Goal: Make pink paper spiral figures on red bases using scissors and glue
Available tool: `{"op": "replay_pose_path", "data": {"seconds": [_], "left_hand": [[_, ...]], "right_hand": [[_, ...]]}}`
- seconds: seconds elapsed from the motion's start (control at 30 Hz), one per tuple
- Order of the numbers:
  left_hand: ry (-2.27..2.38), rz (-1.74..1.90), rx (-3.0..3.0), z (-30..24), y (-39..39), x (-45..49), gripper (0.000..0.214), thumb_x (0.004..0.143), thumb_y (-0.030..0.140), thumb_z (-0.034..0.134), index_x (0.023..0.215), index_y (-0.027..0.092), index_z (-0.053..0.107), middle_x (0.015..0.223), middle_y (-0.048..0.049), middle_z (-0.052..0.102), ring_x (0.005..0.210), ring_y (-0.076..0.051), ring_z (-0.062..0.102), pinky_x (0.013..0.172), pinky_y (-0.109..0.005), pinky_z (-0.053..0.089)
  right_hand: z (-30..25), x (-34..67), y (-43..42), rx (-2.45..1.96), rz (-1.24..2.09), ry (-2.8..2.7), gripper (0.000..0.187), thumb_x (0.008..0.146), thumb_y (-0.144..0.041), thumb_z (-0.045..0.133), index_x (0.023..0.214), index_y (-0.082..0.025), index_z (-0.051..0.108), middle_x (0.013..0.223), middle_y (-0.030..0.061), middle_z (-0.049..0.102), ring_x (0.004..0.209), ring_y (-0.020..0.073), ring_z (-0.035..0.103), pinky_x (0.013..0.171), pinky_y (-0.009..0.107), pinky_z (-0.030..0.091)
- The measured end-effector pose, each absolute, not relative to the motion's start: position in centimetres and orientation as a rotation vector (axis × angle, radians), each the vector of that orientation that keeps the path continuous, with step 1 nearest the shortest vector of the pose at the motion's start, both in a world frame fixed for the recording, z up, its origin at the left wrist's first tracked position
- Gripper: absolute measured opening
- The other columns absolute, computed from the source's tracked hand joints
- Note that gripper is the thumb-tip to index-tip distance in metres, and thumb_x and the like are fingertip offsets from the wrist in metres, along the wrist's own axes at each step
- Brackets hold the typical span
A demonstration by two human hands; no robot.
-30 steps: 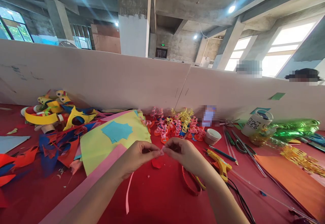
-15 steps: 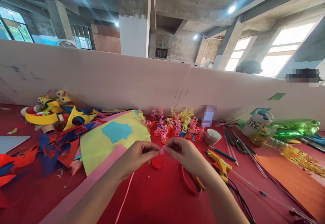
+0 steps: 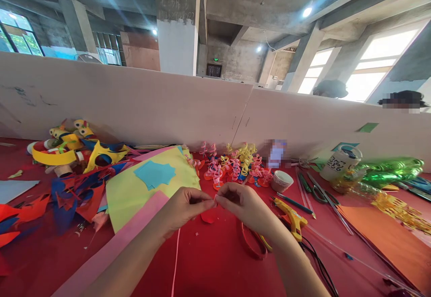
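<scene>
My left hand (image 3: 186,208) and my right hand (image 3: 241,206) meet over the middle of the red table, thumb and forefinger pinched on each. Between the fingertips is a bit of pink paper strip, mostly hidden by the fingers. Below my left hand, a long thin pink paper strip (image 3: 176,254) trails down toward the near edge. Just beneath the fingertips lies a small red paper disc (image 3: 208,217). Past the hands stand several curled pink and yellow paper pieces on small bases (image 3: 235,167).
A yellow glue gun (image 3: 292,218) and a red-handled tool (image 3: 252,242) lie by my right forearm. Nearby are a paper cup (image 3: 282,181), a pencil (image 3: 296,203) and green-handled scissors (image 3: 319,194). Yellow paper sheets (image 3: 124,203) lie left, orange sheets (image 3: 380,238) right. A white partition (image 3: 134,104) stands behind.
My fingertips have drawn closer together and cover more of the pink paper strip. Its trailing end has swung slightly to the right.
</scene>
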State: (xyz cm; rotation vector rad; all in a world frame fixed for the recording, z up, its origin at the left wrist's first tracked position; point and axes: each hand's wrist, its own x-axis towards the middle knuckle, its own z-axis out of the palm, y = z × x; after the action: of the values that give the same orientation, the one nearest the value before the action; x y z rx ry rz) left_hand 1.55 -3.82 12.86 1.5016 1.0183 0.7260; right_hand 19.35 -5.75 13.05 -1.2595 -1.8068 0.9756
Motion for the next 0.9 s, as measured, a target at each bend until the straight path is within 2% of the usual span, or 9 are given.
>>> {"op": "replay_pose_path", "data": {"seconds": [0.13,0.33,0.4,0.57,0.9], "left_hand": [[1.024,0.730,1.534,12.83,-3.75,1.49,0.024,0.066,0.039,0.067,0.064,0.016,0.071,0.048,0.0039,0.046,0.049,-0.009,0.032,0.049,-0.024,0.024],[1.015,0.807,1.577,12.30,-3.51,1.63,0.027,0.070,0.042,0.063,0.073,0.016,0.071,0.070,-0.0029,0.065,0.068,-0.016,0.052,0.063,-0.026,0.039],[1.025,0.819,1.584,12.28,-3.51,1.69,0.029,0.070,0.043,0.062,0.074,0.016,0.071,0.069,-0.0031,0.065,0.067,-0.016,0.053,0.062,-0.026,0.039],[1.068,0.765,1.557,12.68,-3.60,1.57,0.033,0.072,0.046,0.059,0.075,0.015,0.069,0.053,0.0021,0.051,0.052,-0.011,0.042,0.049,-0.023,0.031],[0.999,0.825,1.549,13.01,-3.67,1.46,0.023,0.072,0.037,0.062,0.075,0.016,0.071,0.072,-0.0020,0.066,0.068,-0.015,0.052,0.064,-0.025,0.038]], "right_hand": [[13.22,19.05,-5.84,-1.280,0.984,-1.795,0.013,0.080,-0.029,0.056,0.074,-0.017,0.059,0.069,-0.0001,0.060,0.061,0.0111,0.052,0.056,0.022,0.040],[12.56,18.93,-5.35,-1.270,0.984,-1.742,0.018,0.080,-0.035,0.056,0.076,-0.017,0.058,0.070,0.0003,0.060,0.061,0.0115,0.051,0.057,0.023,0.040],[12.36,19.03,-5.22,-1.268,0.997,-1.737,0.020,0.080,-0.036,0.057,0.076,-0.017,0.059,0.070,0.0003,0.060,0.061,0.0115,0.051,0.056,0.022,0.039],[12.39,19.32,-5.14,-1.250,0.968,-1.765,0.024,0.083,-0.040,0.053,0.077,-0.017,0.060,0.067,-0.0003,0.057,0.057,0.0107,0.047,0.053,0.022,0.036],[12.46,19.15,-5.20,-1.223,1.070,-1.710,0.026,0.082,-0.042,0.053,0.075,-0.017,0.058,0.064,-0.0014,0.051,0.058,0.0110,0.044,0.055,0.023,0.035]]}}
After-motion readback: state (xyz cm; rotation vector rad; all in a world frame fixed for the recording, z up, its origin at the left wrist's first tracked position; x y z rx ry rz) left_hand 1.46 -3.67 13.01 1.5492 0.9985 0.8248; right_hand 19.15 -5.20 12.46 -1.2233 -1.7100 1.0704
